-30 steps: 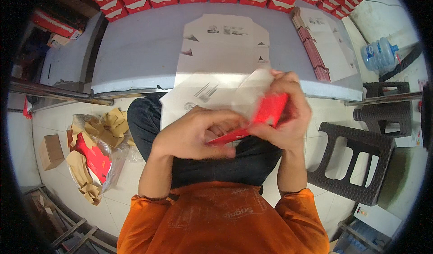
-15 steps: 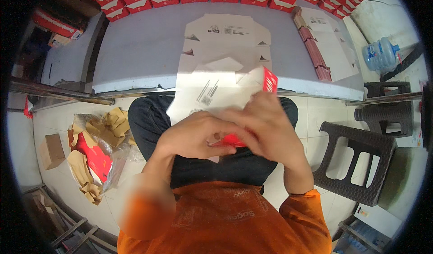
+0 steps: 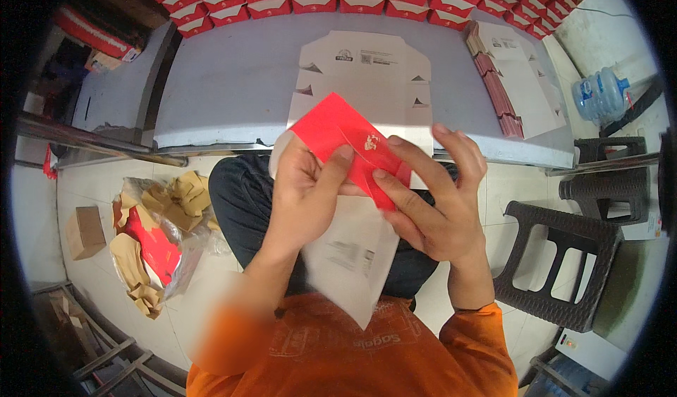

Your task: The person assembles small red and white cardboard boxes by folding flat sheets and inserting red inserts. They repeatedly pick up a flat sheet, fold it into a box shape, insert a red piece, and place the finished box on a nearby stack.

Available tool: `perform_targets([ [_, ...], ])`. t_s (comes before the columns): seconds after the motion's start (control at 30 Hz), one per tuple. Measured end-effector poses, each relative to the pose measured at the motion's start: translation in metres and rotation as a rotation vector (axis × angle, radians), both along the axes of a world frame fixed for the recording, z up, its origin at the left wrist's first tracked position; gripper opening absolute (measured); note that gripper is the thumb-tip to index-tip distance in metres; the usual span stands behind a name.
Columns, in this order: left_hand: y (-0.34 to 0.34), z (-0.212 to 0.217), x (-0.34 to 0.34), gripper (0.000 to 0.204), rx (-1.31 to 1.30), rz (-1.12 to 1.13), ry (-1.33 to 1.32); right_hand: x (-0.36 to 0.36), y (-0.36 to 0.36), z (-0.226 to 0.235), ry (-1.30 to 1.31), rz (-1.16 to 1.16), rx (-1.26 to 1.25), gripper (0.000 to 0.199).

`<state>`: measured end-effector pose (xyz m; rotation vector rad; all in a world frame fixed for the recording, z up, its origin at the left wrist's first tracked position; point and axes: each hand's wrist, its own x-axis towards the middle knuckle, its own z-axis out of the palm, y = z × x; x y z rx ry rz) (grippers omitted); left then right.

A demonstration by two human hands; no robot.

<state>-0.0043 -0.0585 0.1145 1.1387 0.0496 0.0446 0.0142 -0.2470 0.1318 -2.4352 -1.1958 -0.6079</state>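
Note:
A red and white folding carton (image 3: 335,118) is held over my lap, partly folded, its red face with a small pale emblem turned up. My left hand (image 3: 300,196) is closed on its left part, thumb on the red face and the other fingers mostly hidden behind. On the right, my right hand (image 3: 444,210) presses fingertips on the red face near its flap edge, while its outer fingers stand apart in the air. Below the hands hangs a white printed panel (image 3: 352,245), slightly blurred. A flat white carton blank (image 3: 367,76) lies on the table beyond.
Rows of folded red cartons (image 3: 310,3) line the back of the grey table (image 3: 226,80). A stack of flat cartons (image 3: 518,87) sits at the right. Dark stools (image 3: 557,256) and a blue water jug (image 3: 599,94) stand right; torn brown paper (image 3: 176,199) lies left on the floor.
The carton has turned from its white printed side to its red face. My hands have moved apart and up, the left now gripping its left side, the right at the flap edge.

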Motion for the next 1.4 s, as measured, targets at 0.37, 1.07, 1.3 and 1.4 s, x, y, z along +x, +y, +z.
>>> perform_targets([
  [0.37, -0.007, -0.044, 0.039, 0.024, 0.21, -0.061, 0.171, 0.034, -0.006, -0.038, 0.516, 0.049, 0.499, 0.046],
  [1.07, 0.046, -0.084, -0.022, 0.107, -0.46, -0.064, -0.156, 0.015, 0.012, -0.088, 1.065, -0.174, 0.627, 0.046],
  [1.3, 0.017, -0.042, 0.0, 0.098, 0.015, -0.261, -0.19, 0.013, 0.022, -0.067, 0.109, -0.143, 0.543, 0.073],
  [1.4, 0.02, -0.048, 0.002, 0.095, 0.229, -0.31, -0.293, 0.008, 0.024, -0.069, 0.087, -0.124, 0.615, 0.077],
])
